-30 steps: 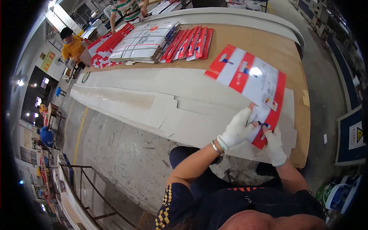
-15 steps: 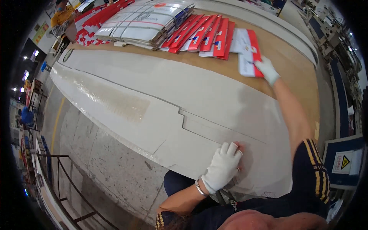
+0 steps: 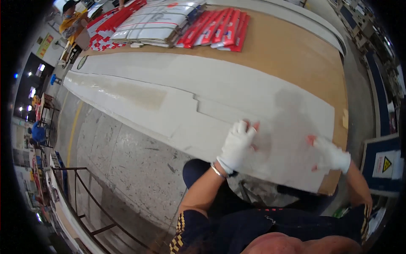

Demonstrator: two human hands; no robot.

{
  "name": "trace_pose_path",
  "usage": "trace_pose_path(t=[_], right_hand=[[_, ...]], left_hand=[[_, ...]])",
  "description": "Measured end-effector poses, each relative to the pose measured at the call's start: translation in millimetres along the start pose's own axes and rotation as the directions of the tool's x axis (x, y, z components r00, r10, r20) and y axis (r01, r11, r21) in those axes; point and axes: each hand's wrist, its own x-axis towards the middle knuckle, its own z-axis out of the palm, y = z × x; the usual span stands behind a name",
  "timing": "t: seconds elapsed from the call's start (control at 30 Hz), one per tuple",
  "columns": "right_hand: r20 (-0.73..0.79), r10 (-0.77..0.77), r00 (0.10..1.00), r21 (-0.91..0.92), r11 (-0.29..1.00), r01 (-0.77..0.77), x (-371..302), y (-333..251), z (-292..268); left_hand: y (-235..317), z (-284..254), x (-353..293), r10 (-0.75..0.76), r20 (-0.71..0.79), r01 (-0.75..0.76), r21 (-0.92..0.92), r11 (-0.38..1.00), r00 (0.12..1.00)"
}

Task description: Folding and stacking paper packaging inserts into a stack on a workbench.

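Left hand [image 3: 237, 144], right hand [image 3: 332, 154] flat on white sheet [image 3: 237, 91]; right blurred.

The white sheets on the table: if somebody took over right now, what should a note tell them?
Left hand: gloved, flat on the top white sheet, holding nothing.
Right hand: gloved, blurred, open over the same sheet near the table's right end.
Red-and-white folded pieces lie in a row at the far edge beside a stack of flat white ones.
Nothing red lies on the white sheet near the hands.
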Motion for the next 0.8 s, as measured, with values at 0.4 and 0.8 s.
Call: trace_pose_path(t=[0.4, 0.8], right_hand=[[-0.341, -0.056, 0.938, -0.269, 0.962, -0.040, -104, 11, 115], [-0.820, -0.050, 0.570, 0.023, 0.992, 0.121, -112, 22, 124]], left_hand=[[4, -11, 6, -0.032, 0.121, 0.013, 0.156, 0.988, 0.992], [56, -13, -13, 0.313, 0.226, -0.362, 0.229, 0.904, 0.923]])
